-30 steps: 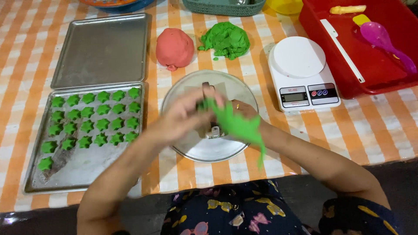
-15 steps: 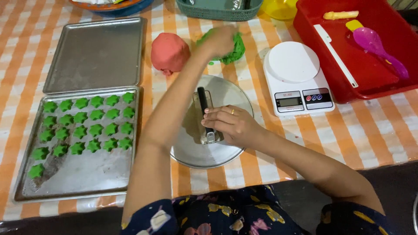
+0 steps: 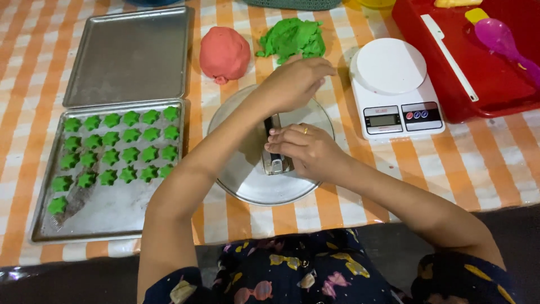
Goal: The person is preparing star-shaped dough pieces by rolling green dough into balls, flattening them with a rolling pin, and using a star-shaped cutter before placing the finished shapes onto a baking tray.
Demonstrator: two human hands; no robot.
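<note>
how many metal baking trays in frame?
2. The empty silver metal baking tray sits at the upper left; the second silver metal baking tray, holding small green star-shaped dough pieces, lies directly below it.

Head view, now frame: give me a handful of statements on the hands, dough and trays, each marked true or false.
1. The right hand rests on a small metal tool lying on the round metal plate. True.
2. The left hand is pressing into the pink dough ball. False: it is over the plate's far edge, just below the green dough pile, clear of the pink ball.
3. The near baking tray holds rows of small green shaped pieces. True.
4. The far baking tray is also full of pieces. False: no pieces lie on it.
5. A bowl stands on the white kitchen scale. False: its platform is bare.
</note>
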